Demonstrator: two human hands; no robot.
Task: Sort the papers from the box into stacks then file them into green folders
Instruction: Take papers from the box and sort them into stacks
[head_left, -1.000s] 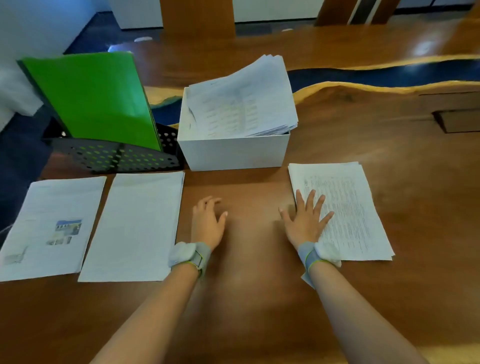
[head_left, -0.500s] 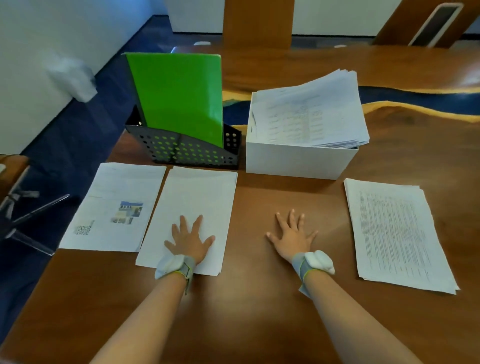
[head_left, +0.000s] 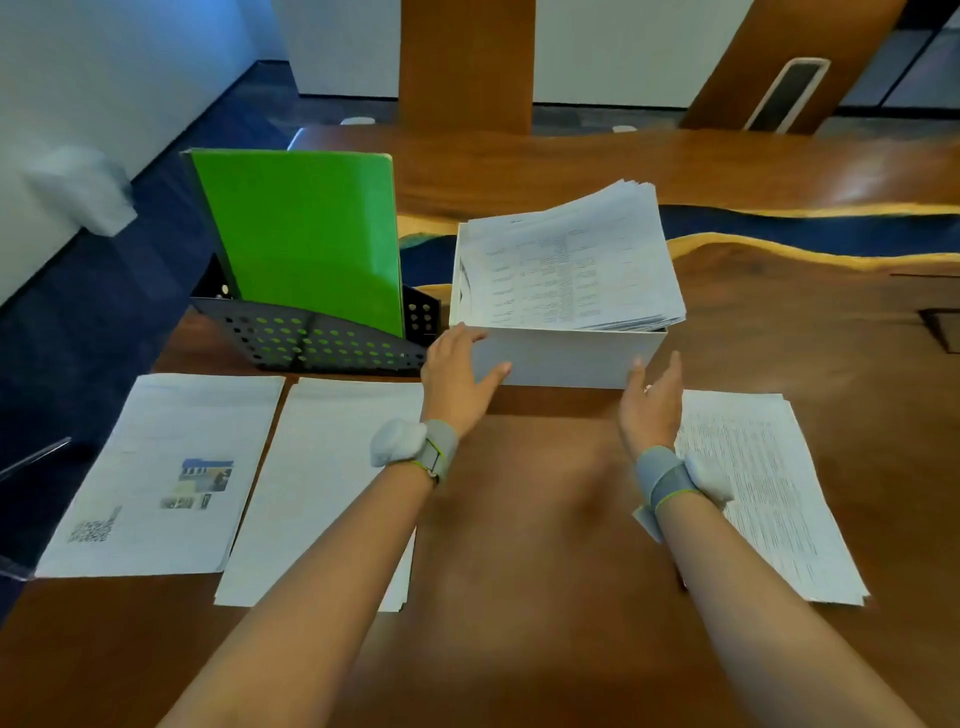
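A white box (head_left: 561, 358) stands at the table's middle, piled with printed papers (head_left: 569, 265) that overhang its rim. My left hand (head_left: 457, 376) is raised at the box's front left corner, fingers straight and holding nothing. My right hand (head_left: 652, 402) hovers at the front right corner, palm turned inward, fingers relaxed. Green folders (head_left: 306, 239) stand upright in a black perforated rack (head_left: 311, 340) left of the box. Three sorted stacks lie flat: one with a picture (head_left: 166, 473) at far left, a plain one (head_left: 332, 478) beside it, a text one (head_left: 763, 488) at right.
The wooden table (head_left: 519, 545) has bare surface between the stacks in front of me. Its left edge drops to dark blue floor (head_left: 104, 291). A recessed slot (head_left: 943, 330) sits in the tabletop at far right. A wooden column (head_left: 465, 62) stands behind the table.
Both hands have lifted off the table and moved forward to the box's front corners. My left hand left the middle stack. The view shifted slightly.
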